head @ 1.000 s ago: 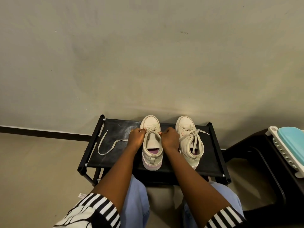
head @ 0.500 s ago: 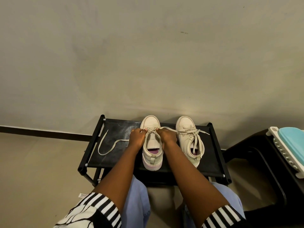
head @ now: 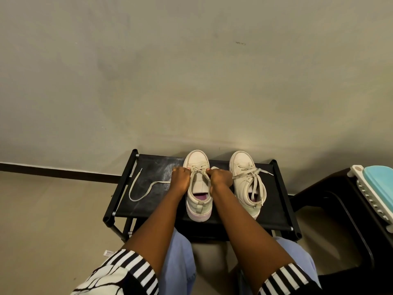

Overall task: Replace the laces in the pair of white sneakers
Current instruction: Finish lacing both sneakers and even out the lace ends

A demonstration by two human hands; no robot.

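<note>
White leather sneaker sitting on black fabric surface; I'm seeing left hand and right hand curling fingers, pinching its cream flat lace.

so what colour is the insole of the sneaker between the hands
Pale purple insole, head view.

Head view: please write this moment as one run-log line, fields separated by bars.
step: lacing middle sneaker | left hand: pinches lace | right hand: pinches lace | other sneaker: laced | support: black rack
</note>
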